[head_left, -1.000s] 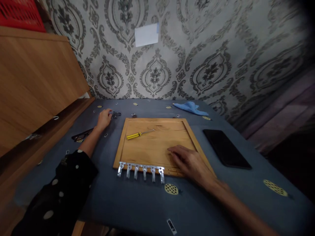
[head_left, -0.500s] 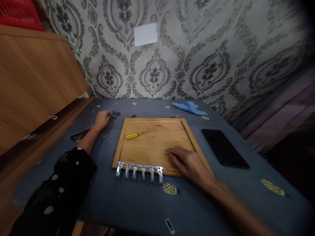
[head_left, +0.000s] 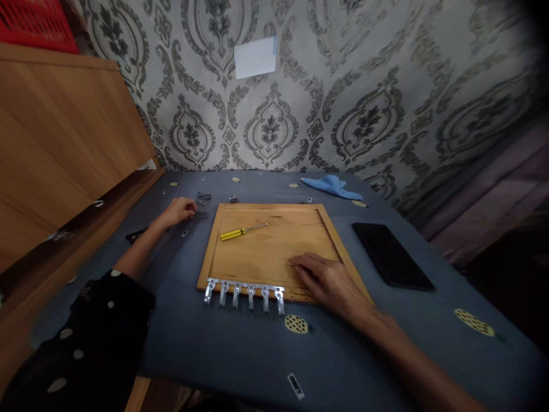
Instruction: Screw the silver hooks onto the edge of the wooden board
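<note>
My left hand (head_left: 182, 210) is closed in a pinch over the left part of the table. At its fingertips is a faint, blurred grey shape, too unclear to name. Small loose metal pieces (head_left: 204, 196) lie just beyond these fingers. My right hand (head_left: 323, 279) rests on the right front of a wooden board (head_left: 274, 260) with a raised rim, thumb and forefinger together. Whatever they pinch, if anything, is hidden. A row of several silver metal hooks (head_left: 251, 297) runs along the board's front edge, left of this hand. A yellow-and-black-handled screwdriver (head_left: 234, 234) lies on the board.
A black tablet-like slab (head_left: 392, 256) lies right of the board, and a blue cloth (head_left: 332, 186) behind it. The left side is bounded by a wooden cabinet (head_left: 64, 131). A dark object (head_left: 136, 234) sits partly behind my left forearm. Patterned wall at the back.
My left hand has drawn slightly back from the loose metal pieces toward me, and its forearm has shifted left. My right hand stays in place on the board.
</note>
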`<state>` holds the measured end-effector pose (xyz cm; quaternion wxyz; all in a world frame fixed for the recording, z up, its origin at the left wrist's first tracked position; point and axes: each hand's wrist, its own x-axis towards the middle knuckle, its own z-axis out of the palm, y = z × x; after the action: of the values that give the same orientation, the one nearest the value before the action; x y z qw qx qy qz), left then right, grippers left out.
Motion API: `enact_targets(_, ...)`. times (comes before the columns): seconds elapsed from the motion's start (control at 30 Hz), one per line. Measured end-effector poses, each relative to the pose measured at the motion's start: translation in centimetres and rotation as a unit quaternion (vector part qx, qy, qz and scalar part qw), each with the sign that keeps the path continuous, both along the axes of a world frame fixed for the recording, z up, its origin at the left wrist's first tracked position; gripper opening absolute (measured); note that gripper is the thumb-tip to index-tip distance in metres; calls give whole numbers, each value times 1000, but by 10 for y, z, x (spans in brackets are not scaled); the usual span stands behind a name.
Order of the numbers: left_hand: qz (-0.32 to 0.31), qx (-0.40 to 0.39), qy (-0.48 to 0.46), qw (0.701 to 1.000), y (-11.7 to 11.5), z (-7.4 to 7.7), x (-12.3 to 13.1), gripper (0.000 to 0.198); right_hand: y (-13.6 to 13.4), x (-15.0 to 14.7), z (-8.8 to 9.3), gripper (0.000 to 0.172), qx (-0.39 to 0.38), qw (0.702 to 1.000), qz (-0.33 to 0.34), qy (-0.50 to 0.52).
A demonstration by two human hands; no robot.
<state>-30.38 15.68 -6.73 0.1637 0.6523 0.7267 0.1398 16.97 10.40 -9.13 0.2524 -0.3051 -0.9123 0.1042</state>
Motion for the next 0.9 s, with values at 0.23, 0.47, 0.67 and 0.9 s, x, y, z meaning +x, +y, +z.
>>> enact_targets(0.23, -29, -13, 32, 999, 15, 12, -1, 37, 0, 0, 2, 28, -13, 1000, 5, -3)
enact_targets(0.47, 70, 57, 113, 990, 38, 12, 0, 38, 1, 1, 0, 30, 2, 1000, 10, 5)
enact_targets(0.67, 94, 56, 173, 979, 43, 3, 7, 38, -2, 2, 4, 30, -25, 1000, 13, -1)
enact_targets(0.9, 54, 61, 218, 973, 41, 5, 6, 37, -1, 2, 6, 28, -31, 999, 13, -2)
